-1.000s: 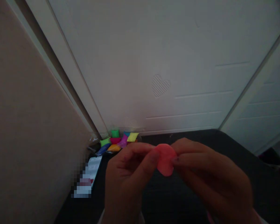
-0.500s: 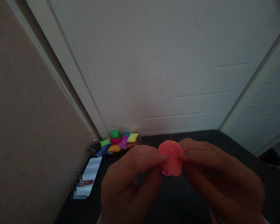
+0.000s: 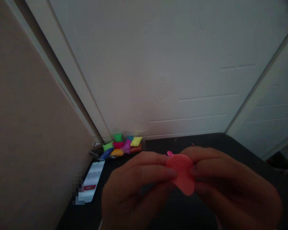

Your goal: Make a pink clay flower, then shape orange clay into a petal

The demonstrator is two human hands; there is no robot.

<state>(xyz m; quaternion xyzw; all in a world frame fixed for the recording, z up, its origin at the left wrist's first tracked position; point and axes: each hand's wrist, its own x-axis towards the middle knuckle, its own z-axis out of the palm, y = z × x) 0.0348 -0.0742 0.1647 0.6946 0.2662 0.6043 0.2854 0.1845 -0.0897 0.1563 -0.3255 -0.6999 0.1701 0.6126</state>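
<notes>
While aloft, coral piece (image 3: 182,164) between both hands (image 3: 132,185) (image 3: 242,188)

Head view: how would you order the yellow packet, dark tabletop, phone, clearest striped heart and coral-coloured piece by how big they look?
Largest to smallest:
1. Dark tabletop
2. Coral-coloured piece and phone: too alike to rank
3. Clearest striped heart
4. Yellow packet

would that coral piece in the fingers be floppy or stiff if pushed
The coral piece is probably soft and pliable, judging by its smooth, irregular, lobed outline. It is likely light, since the left hand and right hand only pinch it. Its flattish shape suggests it wouldn't readily roll.
</notes>
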